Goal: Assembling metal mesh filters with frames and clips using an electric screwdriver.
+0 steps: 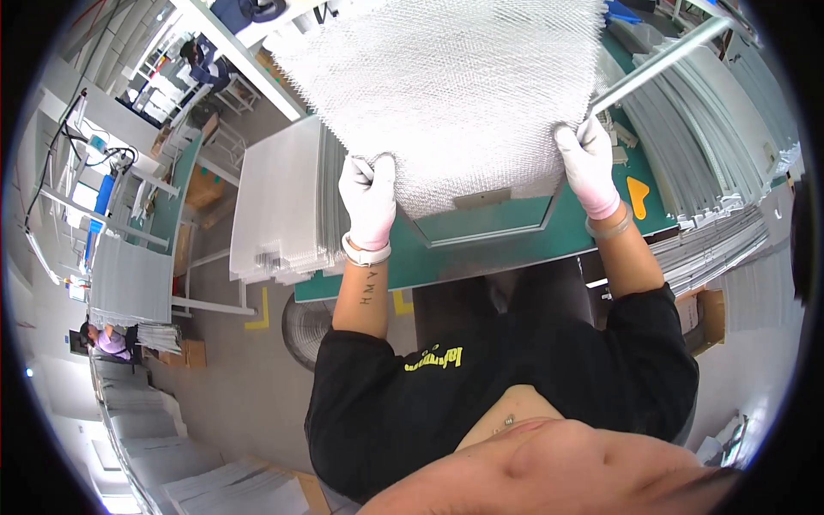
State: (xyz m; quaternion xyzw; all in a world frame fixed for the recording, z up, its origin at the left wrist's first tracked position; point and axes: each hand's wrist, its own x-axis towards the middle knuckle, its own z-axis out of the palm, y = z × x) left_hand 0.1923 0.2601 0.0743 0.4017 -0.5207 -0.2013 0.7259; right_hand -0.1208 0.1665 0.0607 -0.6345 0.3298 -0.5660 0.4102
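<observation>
A wide silvery mesh sheet (463, 103) is held up in front of me, tilted over the workbench. My left hand (369, 202), in a white glove, is closed on its left edge near the lower corner. On the opposite edge, my right hand (590, 167), also gloved, pinches the sheet between thumb and fingers. A small grey rectangular strip (482, 198) shows at the sheet's near edge. Below it, part of a thin metal frame (485, 233) lies on the green tabletop (386, 273); the sheet hides the rest of the frame.
A yellow-orange flat tool (637, 197) lies right of my right hand. Stacked metal frames (695, 129) stand at the right, stacked white panels (279, 189) at the left. A metal bar (665, 64) crosses the upper right. Two other people are farther off at left.
</observation>
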